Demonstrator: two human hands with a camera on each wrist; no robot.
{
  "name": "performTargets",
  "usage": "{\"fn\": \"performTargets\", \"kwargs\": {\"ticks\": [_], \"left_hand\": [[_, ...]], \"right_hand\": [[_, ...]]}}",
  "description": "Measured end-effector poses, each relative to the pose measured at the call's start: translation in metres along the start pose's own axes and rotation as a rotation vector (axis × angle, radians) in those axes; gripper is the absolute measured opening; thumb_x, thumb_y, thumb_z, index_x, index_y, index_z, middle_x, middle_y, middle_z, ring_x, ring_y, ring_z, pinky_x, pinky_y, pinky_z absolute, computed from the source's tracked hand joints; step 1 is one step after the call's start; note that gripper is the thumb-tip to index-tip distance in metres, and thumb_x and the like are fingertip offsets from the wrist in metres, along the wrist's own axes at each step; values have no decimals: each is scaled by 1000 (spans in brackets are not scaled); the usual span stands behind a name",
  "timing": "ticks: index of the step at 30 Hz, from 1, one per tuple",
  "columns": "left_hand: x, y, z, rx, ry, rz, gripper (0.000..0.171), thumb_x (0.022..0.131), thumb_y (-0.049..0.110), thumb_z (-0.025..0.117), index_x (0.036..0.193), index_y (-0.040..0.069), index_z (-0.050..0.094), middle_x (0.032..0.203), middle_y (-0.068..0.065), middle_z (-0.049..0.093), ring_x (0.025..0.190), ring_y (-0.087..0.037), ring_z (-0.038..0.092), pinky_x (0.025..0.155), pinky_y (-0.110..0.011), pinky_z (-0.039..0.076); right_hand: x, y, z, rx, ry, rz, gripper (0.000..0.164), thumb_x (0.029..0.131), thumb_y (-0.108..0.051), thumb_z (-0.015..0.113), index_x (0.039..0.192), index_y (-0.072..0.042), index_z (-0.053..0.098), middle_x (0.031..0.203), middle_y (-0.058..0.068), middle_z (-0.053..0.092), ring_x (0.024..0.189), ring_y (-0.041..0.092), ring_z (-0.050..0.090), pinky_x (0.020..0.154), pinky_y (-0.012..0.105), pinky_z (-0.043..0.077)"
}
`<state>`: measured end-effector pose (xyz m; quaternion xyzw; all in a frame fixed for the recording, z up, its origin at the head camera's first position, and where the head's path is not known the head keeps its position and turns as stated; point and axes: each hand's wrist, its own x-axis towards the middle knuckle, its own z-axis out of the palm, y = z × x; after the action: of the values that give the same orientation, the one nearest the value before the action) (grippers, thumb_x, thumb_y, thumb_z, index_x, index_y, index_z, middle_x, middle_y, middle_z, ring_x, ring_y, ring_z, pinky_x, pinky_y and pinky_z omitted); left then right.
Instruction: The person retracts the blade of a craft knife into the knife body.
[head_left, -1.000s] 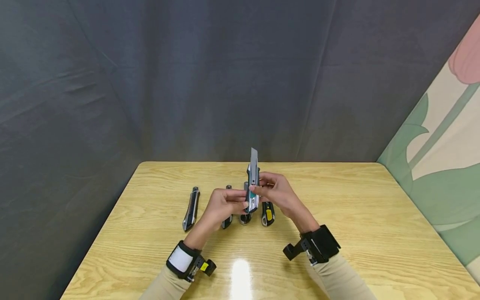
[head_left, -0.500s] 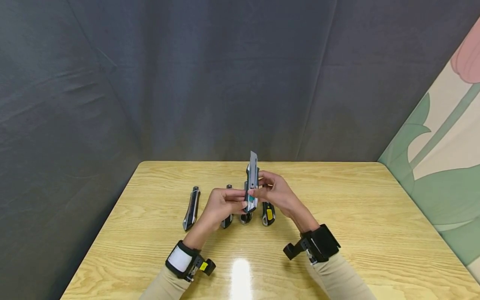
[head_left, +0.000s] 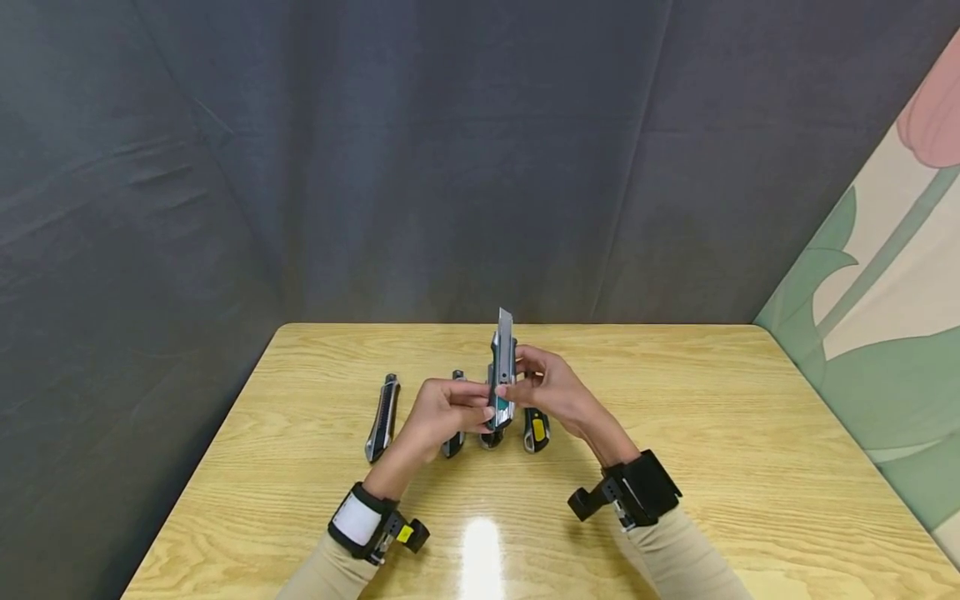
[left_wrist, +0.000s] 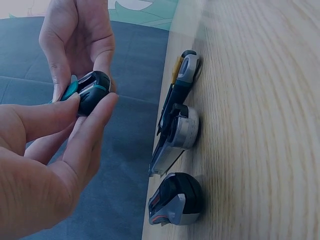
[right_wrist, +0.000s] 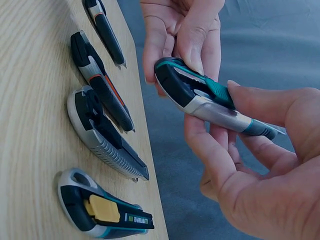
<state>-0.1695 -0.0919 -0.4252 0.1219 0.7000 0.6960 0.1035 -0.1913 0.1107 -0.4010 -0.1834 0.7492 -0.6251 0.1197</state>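
A silver and black snap-off utility knife [head_left: 506, 358] with a teal slider stands nearly upright above the table, its blade out and pointing up and away. My left hand [head_left: 442, 408] pinches the lower end of its handle between thumb and fingers. From the other side my right hand [head_left: 555, 387] holds the handle, fingers behind it. In the right wrist view, the right thumb [right_wrist: 265, 102] presses against the teal slider [right_wrist: 218, 91], and the blade is mostly hidden behind that hand. The left wrist view shows the handle's rounded butt [left_wrist: 94, 95] between both hands.
Several other utility knives lie in a row on the wooden table [head_left: 712, 433]: one at left [head_left: 383, 417], one by the left hand [head_left: 453, 442], a silver one [right_wrist: 107, 132] beneath the held knife, and one with a yellow slider [head_left: 537, 428]. A dark curtain [head_left: 480, 167] hangs behind.
The right thumb has slid down the handle a little, and the blade tip has sunk, so less blade sticks out. The left hand keeps its hold; the knives on the table have not moved.
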Motion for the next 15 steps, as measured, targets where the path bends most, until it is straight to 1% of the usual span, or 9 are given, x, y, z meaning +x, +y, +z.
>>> {"fn": "performTargets", "kwargs": {"ticks": [2,4,5,10,15], "left_hand": [[0,-1,0,-2,-4,-1,33,82,-1,68,114,-1,66,106,-32,64,86,-33,66,76,-46,61],[1,-2,0,-2,-2,0,32,82,-1,68,114,0,66,105,-32,64,86,-32,66,75,-46,61],[1,-2,1,-1,0,1,32,81,-2,68,113,0,67,104,-31,65,86,-32,67,75,-45,61],[0,-2,2,7,5,11,29,81,-3,68,109,2,69,100,-27,67,83,-29,67,71,-40,63],[-3,1,3,14,13,27,28,81,-3,69,108,4,70,98,-24,69,81,-28,68,69,-38,63]], "right_hand": [[-1,1,0,-6,-1,-6,44,82,-11,72,123,-10,56,110,22,57,86,31,61,76,42,60],[-2,1,0,-18,2,-10,44,82,-11,72,122,-11,57,110,21,57,85,31,62,72,36,58],[-2,1,1,-22,5,-13,43,81,-12,73,121,-10,57,109,21,57,84,31,62,71,34,57],[-3,2,1,-36,7,-20,42,80,-11,74,118,-10,57,108,21,57,84,30,63,69,33,56],[-3,1,0,-39,-55,-61,46,80,-6,73,121,-8,53,110,23,54,86,32,63,67,31,55]]}}
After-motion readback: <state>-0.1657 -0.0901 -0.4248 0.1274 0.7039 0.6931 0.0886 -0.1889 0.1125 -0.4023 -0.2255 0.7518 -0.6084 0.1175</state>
